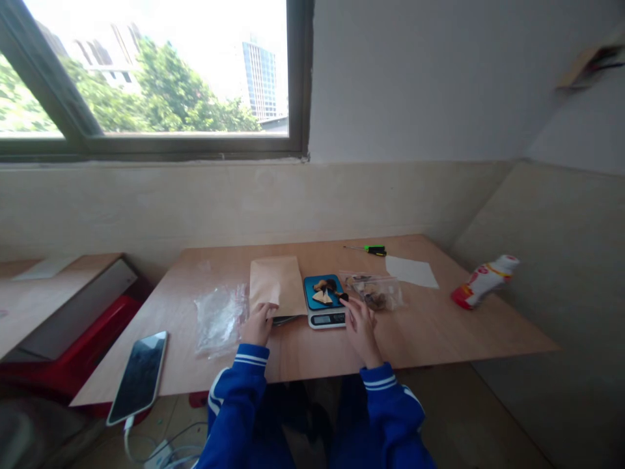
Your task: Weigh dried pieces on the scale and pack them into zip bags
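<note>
A small kitchen scale (327, 320) with a blue top stands at mid-table, its display facing me. Pieces of dried mushroom (322, 297) lie on its platform, some pale and some dark. My left hand (258, 324) is closed at the lower left edge of a brown paper bag (276, 283), left of the scale. Something dark and thin shows under the bag's near edge. My right hand (362, 329) is at the scale's right side, its index finger stretched to a dark mushroom piece, thumb apart. Behind that hand lies a clear zip bag (383, 290) with more dried mushrooms.
A crumpled clear plastic bag (221, 319) lies at left, and a phone (138, 376) on a cable overhangs the table's front-left edge. A green-black screwdriver (375, 250), a white paper (411, 271) and a red-and-white bottle (484, 282) are toward the back and right.
</note>
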Available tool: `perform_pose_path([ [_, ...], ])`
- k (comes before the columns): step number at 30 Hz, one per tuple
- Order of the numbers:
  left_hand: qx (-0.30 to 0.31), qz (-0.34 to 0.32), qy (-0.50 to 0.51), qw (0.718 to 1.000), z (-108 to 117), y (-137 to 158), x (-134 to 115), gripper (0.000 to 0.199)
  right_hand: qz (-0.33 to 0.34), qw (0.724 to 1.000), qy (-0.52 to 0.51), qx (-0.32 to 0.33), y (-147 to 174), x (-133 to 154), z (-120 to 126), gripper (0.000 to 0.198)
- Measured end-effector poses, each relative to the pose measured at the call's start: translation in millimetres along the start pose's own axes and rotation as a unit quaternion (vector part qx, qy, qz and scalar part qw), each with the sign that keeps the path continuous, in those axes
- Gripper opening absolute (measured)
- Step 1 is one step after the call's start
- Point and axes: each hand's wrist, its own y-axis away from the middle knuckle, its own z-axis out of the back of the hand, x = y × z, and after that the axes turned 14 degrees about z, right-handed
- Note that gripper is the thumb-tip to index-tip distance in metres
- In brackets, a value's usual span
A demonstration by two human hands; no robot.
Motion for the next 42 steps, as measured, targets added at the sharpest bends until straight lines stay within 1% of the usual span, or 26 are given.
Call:
perform_pose_path([
  [2,0.000,-0.013,0.005,1.000,-5,3,8,0.040,-0.005,1.000,-0.019,-0.014,10,-1,12,0.033],
  [4,-0.021,-0.008,0.010,1.000,-8,6,21,0.045,-0.004,0.999,-0.037,-0.017,22,-1,23,0.031],
  [8,-0.105,0.067,0.004,0.992,-6,11,60,0.044,-0.025,0.998,-0.055,-0.002,43,-2,37,0.031],
  [11,-0.139,0.126,-0.020,0.982,-1,14,90,0.042,-0.041,0.997,-0.069,0.013,52,-4,42,0.030],
  [13,-0.131,0.150,-0.038,0.979,2,15,103,0.039,-0.047,0.996,-0.079,0.018,53,-4,43,0.030],
  [15,-0.118,0.159,-0.053,0.979,6,14,110,0.039,-0.051,0.994,-0.093,0.023,52,-2,42,0.030],
  [21,-0.108,0.164,-0.078,0.977,16,10,115,0.036,-0.060,0.988,-0.136,0.049,49,8,39,0.030],
  [24,-0.113,0.172,-0.086,0.975,14,11,113,0.037,-0.068,0.983,-0.157,0.063,52,10,39,0.030],
  [26,-0.144,0.156,-0.083,0.974,10,12,103,0.039,-0.074,0.980,-0.172,0.070,52,11,38,0.030],
  [27,-0.165,0.134,-0.078,0.974,7,13,94,0.041,-0.076,0.978,-0.181,0.073,52,12,37,0.030],
  [28,-0.187,0.098,-0.071,0.975,3,14,84,0.042,-0.079,0.975,-0.191,0.076,51,14,36,0.030],
  [29,-0.194,0.056,-0.064,0.977,-1,15,73,0.044,-0.081,0.973,-0.203,0.080,50,16,35,0.030],
  [31,-0.179,0.000,-0.085,0.980,-11,16,49,0.045,-0.081,0.965,-0.231,0.091,46,23,33,0.030],
  [33,-0.143,-0.039,-0.107,0.983,-19,14,31,0.048,-0.076,0.956,-0.263,0.106,41,34,30,0.030],
  [36,-0.068,-0.073,-0.100,0.990,-26,5,19,0.046,-0.061,0.938,-0.314,0.133,34,54,25,0.032],
  [38,-0.035,-0.072,-0.074,0.994,-25,-3,19,0.044,-0.046,0.925,-0.343,0.154,27,68,22,0.034],
  [39,-0.031,-0.065,-0.062,0.995,-24,-6,20,0.043,-0.035,0.920,-0.354,0.166,22,75,20,0.035],
  [42,-0.041,-0.044,-0.053,0.997,-16,-10,19,0.039,0.008,0.905,-0.374,0.203,2,96,9,0.039],
])
